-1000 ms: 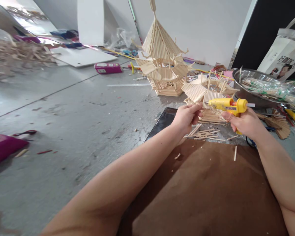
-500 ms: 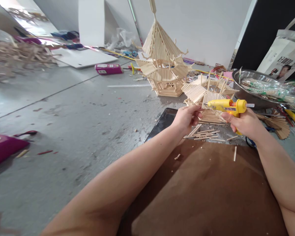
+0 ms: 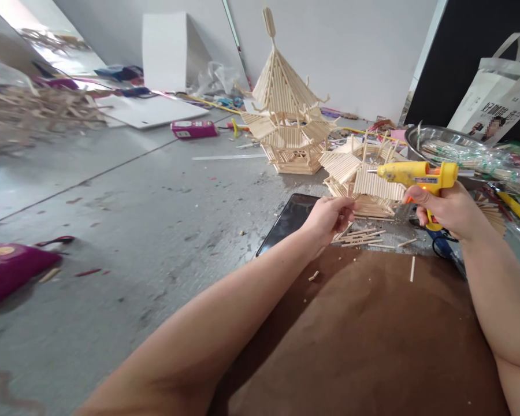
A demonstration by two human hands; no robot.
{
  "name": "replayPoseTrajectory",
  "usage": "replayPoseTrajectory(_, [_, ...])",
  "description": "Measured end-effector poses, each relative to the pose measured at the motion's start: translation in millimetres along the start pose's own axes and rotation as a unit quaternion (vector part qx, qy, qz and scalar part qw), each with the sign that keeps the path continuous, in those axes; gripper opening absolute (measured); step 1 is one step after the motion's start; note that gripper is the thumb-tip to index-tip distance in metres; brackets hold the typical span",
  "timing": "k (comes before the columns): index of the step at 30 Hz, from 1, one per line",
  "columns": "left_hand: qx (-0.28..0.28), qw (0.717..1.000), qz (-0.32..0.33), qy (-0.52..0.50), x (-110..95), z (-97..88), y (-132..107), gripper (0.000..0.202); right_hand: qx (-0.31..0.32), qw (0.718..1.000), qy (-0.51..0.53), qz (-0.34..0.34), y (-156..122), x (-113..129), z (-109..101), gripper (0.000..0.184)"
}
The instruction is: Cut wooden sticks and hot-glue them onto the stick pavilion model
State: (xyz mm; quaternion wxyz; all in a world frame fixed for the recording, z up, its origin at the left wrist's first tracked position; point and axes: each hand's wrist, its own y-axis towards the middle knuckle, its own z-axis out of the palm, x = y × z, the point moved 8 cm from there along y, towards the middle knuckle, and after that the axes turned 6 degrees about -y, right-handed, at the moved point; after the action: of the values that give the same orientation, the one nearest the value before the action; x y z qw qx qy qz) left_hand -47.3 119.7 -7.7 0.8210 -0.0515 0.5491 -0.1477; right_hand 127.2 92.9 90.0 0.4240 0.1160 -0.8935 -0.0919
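Right hand point(image 3: 455, 211) is wrapping round the handle of a yellow glue gun point(image 3: 405, 173), thumb and fingers closing on it. Gun is sitting in the air at right, its nozzle point(image 3: 372, 171) pointing left across the smaller stick model point(image 3: 378, 182); can't tell whether the tip is touching. A pale glue stick point(image 3: 467, 173) is poking out of the rear.

Left hand point(image 3: 331, 219) is hanging just at the model's near left side, fingers curling, thumb and forefinger coming close together. Can't tell if they're pinching a small piece or touching the model.

Smaller model is standing on the grey floor point(image 3: 156, 202), right of centre; the taller stick pagoda point(image 3: 292, 138) is standing beyond it, to the left. Loose sticks point(image 3: 361, 236) are lying in front of the model, a dark flat device point(image 3: 286, 222) is lying left of them, and brown cloth point(image 3: 364, 335) is covering the near middle. Metal bowl point(image 3: 453, 136) is holding wrapped sticks at far right.

Handling, my guess: gun is looking light and rigid, nozzle probably running hot, so handle is the place for gripping. Model is looking light, stiff but fragile, thin sticks likely snapping or joints popping under squeezing; better steadying it low at the base, keeping off the roof panels and upright posts.
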Motion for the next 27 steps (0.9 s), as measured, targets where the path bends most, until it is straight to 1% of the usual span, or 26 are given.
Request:
replayPoseTrajectory(2, [0.041, 0.996, 0.018, 0.082, -1, 7.5, -5, 0.022, -0.002, 0.998, 0.052, 0.021, 1, 4, -8, 0.037])
replayPoseTrajectory(3, [0.065, 0.988, 0.029, 0.138, -2, 13.1, -9, 0.023, -0.011, 0.998, 0.064, 0.026, 1, 5, -13, 0.037])
replayPoseTrajectory(5, [0.115, 0.957, 0.062, 0.258, -4, 27.1, -18, 0.021, -0.036, 0.997, 0.065, 0.021, -2, 9, -25, 0.037])
replayPoseTrajectory(7, [0.155, 0.913, 0.125, 0.357, -8, 42.8, -30, 0.016, -0.048, 0.997, 0.062, 0.018, -9, 10, -35, 0.036])
replayPoseTrajectory(9, [0.186, 0.862, 0.194, 0.429, -10, 58.0, -42, 0.011, -0.055, 0.996, 0.061, 0.023, -21, 7, -41, 0.034])
replayPoseTrajectory(10, [0.199, 0.838, 0.219, 0.459, -8, 64.3, -48, 0.010, -0.056, 0.996, 0.063, 0.031, -27, 4, -43, 0.033])
replayPoseTrajectory(12, [0.223, 0.791, 0.249, 0.512, 1, 74.3, -57, 0.016, -0.057, 0.994, 0.071, 0.059, -41, -5, -47, 0.031])
replayPoseTrajectory(14, [0.240, 0.753, 0.261, 0.555, 11, 81.0, -63, 0.021, -0.068, 0.990, 0.080, 0.090, -53, -20, -54, 0.031])
replayPoseTrajectory(16, [0.247, 0.724, 0.261, 0.589, 21, 86.2, -67, 0.023, -0.090, 0.986, 0.093, 0.107, -61, -38, -63, 0.035])
replayPoseTrajectory(18, [0.247, 0.702, 0.244, 0.621, 29, 90.9, -68, 0.023, -0.107, 0.980, 0.109, 0.125, -66, -59, -70, 0.040])
replayPoseTrajectory(21, [0.224, 0.677, 0.218, 0.666, 37, 99.4, -67, 0.025, -0.118, 0.965, 0.148, 0.179, -67, -96, -76, 0.041])
replayPoseTrajectory(22, [0.212, 0.670, 0.211, 0.679, 39, 102.7, -66, 0.028, -0.123, 0.958, 0.164, 0.199, -67, -107, -77, 0.039])
replayPoseTrajectory(24, [0.194, 0.656, 0.201, 0.701, 44, 110.4, -64, 0.034, -0.157, 0.939, 0.210, 0.222, -68, -126, -83, 0.031])
replayPoseTrajectory(27, [0.188, 0.633, 0.196, 0.725, 57, 122.5, -62, 0.040, -0.214, 0.912, 0.253, 0.240, -71, -145, -94, 0.019])
